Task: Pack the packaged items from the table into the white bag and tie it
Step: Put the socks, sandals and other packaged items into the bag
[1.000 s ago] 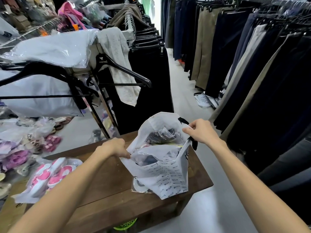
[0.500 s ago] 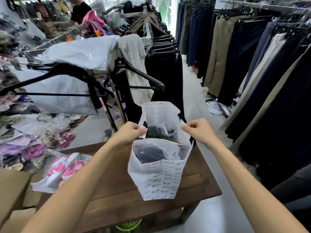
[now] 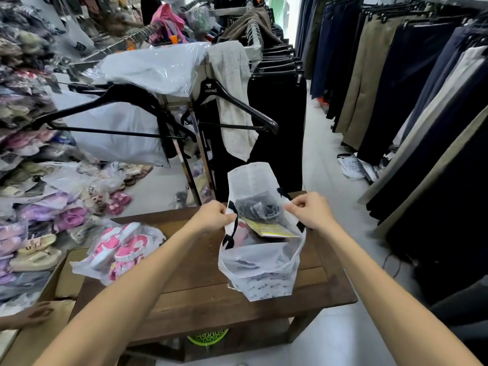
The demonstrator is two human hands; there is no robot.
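Pale floor (image 3: 319, 154) runs between trouser racks (image 3: 396, 75) (dark, khaki) beyond a wooden table (image 3: 200, 294).

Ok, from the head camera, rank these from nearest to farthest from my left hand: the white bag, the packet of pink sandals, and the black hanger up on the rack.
1. White bag: left hand pinches its rim.
2. Packet of pink sandals: on the table, further left.
3. Black hanger: up on the rack, beyond the table.
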